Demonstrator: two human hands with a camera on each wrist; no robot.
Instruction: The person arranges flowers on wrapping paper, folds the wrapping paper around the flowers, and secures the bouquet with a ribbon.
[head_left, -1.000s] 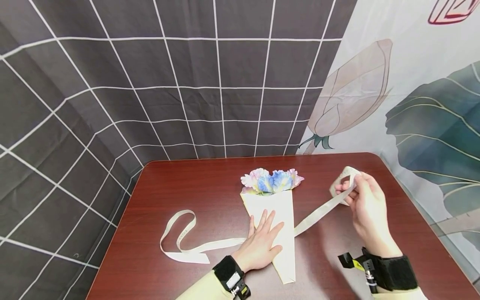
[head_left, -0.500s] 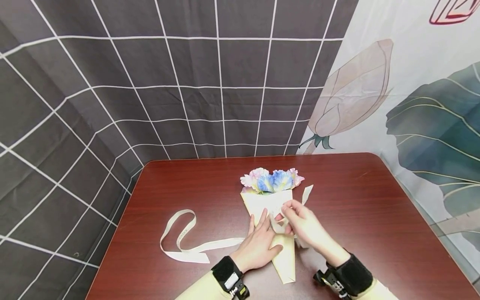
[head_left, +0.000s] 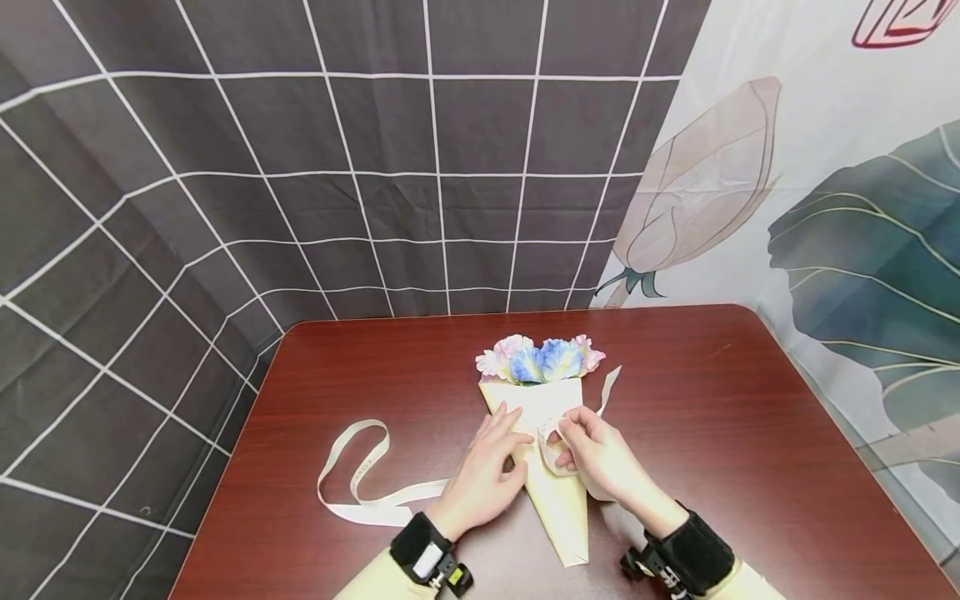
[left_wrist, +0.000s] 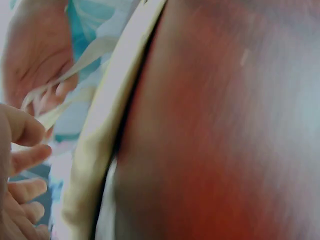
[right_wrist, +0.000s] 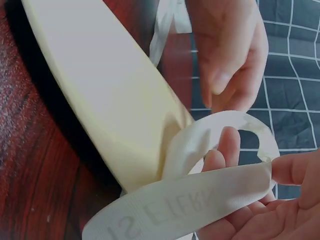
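Note:
A cream paper cone (head_left: 558,500) holding blue and pink flowers (head_left: 540,360) lies on the dark red table (head_left: 712,417), tip toward me. A cream ribbon (head_left: 360,467) passes under the cone and trails in a loop to the left. My right hand (head_left: 567,435) pinches the ribbon's right part, bent into a small loop (right_wrist: 200,200) over the middle of the cone (right_wrist: 100,100). One short ribbon end (head_left: 609,387) sticks out to the right. My left hand (head_left: 504,437) rests with bent fingers on the cone's left edge, right beside the loop. The left hand's fingers (left_wrist: 25,155) hold nothing.
A grid-patterned dark curtain (head_left: 300,167) hangs behind the table, and a leaf-printed cloth (head_left: 825,208) hangs at the right. The table's rounded far corners and right edge (head_left: 847,433) are in view. Bare wood (head_left: 750,517) lies to the right of the cone.
My right hand brought the ribbon from the far right over the cone and formed a loop there. My left hand went from flat on the cone to bent fingers at its left edge.

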